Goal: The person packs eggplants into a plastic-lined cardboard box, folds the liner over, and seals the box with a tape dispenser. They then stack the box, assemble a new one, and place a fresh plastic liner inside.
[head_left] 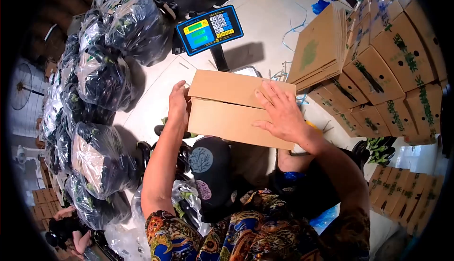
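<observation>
A brown cardboard box (pixel 231 114) lies in front of me, its two top flaps folded down with a narrow gap between them. My left hand (pixel 178 101) is against the box's left end, its fingers around the edge. Spread flat over the right part of the flaps is my right hand (pixel 282 114), its fingers apart. Just beyond the box stands a scale display (pixel 209 29) with a blue frame and lit green readouts. Part of the scale's platform (pixel 246 71) shows behind the box. What is inside the box is hidden.
Clear plastic bags of dark vegetables (pixel 101 79) are piled along the left. Flattened cardboard (pixel 314 48) leans against stacked boxes (pixel 402 57) at the right, with more cartons (pixel 406 192) below. Another person (pixel 71 232) is at the lower left. Dark eggplants (pixel 380 150) lie at the right.
</observation>
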The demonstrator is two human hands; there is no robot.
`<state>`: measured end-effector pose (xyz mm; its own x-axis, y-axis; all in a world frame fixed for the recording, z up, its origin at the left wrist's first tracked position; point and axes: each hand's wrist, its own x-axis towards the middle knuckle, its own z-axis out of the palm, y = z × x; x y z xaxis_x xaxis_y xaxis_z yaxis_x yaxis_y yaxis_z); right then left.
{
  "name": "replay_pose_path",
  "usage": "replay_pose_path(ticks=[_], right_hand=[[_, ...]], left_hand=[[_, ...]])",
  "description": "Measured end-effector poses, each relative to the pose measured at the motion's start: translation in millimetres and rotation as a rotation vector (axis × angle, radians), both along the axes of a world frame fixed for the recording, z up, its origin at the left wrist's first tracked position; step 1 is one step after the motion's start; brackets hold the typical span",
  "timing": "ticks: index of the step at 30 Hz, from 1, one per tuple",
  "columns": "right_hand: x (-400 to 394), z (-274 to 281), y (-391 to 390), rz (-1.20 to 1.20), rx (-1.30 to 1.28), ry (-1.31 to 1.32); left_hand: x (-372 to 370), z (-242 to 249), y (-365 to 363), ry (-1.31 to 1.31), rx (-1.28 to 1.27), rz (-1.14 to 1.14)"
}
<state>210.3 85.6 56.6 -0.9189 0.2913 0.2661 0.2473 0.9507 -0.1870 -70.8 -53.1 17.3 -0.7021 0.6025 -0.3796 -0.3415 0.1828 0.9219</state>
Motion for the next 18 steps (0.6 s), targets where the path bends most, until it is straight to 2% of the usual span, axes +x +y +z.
replay_pose_path(ticks=[2,3,6,7,8,11,14,15,18], right_hand=[[-2,-1,4,0.011,0.020,-0.005],[-2,0,3,0.014,0.032,-0.013],[-3,-5,0,0.011,0.011,0.010],[-3,-7,-1,0.005,-0.001,0.022],[-4,-9,2,-0.005,-0.006,0.042],[-1,-20,10,-0.353,-0.004,0.160],[2,-44,30,-0.605,-0.460,0.369],[-2,-35,24,-0.615,-0.694,0.419],[-4,-40,28,-0.545,-0.593,0.434]], left_hand=[[-3,5,8,-0.153,0.166,0.044],[-2,15,16,-0.090,0.202,-0.025],[-15,25,34,0.305,-0.049,-0.433],[-22,16,36,0.537,-0.003,-0.564],[-24,14,36,0.537,-0.016,-0.574],[-20,14,36,0.588,-0.042,-0.591],[-14,12,31,0.654,-0.054,-0.562],[-10,13,28,0.572,-0.050,-0.538],[-4,26,28,0.376,-0.028,-0.481]])
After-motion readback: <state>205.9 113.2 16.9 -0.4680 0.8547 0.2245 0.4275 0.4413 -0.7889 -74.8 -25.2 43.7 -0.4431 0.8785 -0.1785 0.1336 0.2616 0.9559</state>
